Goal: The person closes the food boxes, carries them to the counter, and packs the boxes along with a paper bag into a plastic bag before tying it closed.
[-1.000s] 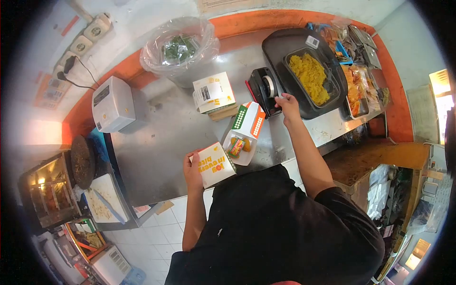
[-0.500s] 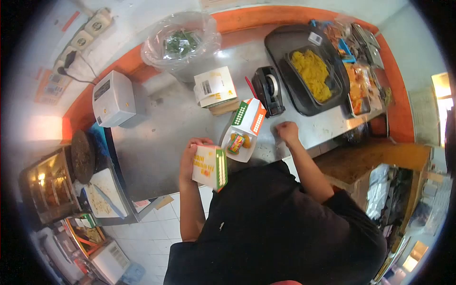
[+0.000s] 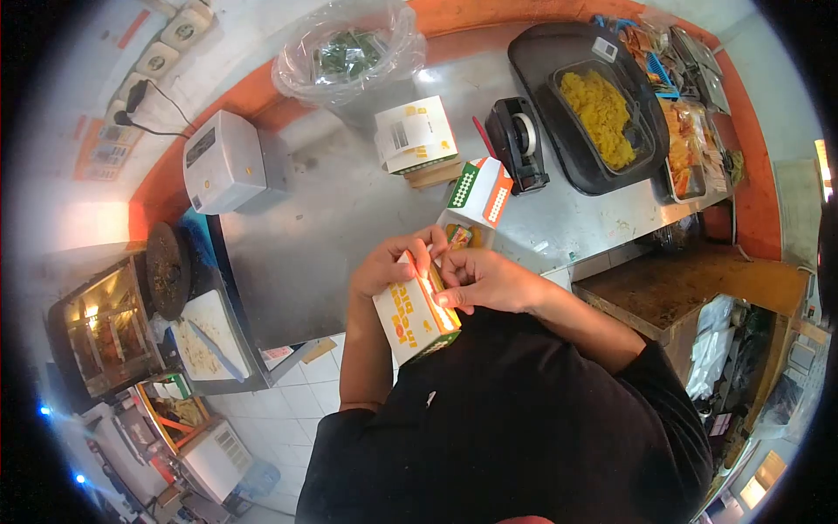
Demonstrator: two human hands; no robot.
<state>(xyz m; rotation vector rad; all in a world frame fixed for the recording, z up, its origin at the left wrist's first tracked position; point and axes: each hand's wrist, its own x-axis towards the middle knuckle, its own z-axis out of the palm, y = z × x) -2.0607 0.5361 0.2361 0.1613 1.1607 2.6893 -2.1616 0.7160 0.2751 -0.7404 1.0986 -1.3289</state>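
Left hand (image 3: 388,262) holds the printed box (image 3: 403,319), fingers over its far end. Right hand (image 3: 493,281): thumb and fingers narrow, tips at the box's side; can't tell if they pinch anything there. Box is tilted, lifted at the near edge of the metal desk (image 3: 323,236), in front of the person's black shirt (image 3: 524,419). Orange-yellow lettering on its pale face, "in every" readable.

Open carton (image 3: 478,196), green and orange patterned sides, on the desk just beyond the hands, near the near edge. Wrapped packet (image 3: 458,234) inside; rest of the contents mostly hidden by the hands.

Behind the carton, toward the far edge: stack of white cartons (image 3: 415,135). Right of the stack, black tape dispenser (image 3: 517,148) with a white roll. Next along, toward the right end, big black tray (image 3: 559,52) bearing a container of yellow food (image 3: 598,113). Packaged food (image 3: 685,144) at the far right corner.

Far edge, left of middle: plastic-lined bin (image 3: 345,87) with green packets. White machine (image 3: 227,170) at the far left corner. Past the left end, knife (image 3: 216,351) on a cutting board (image 3: 223,325).
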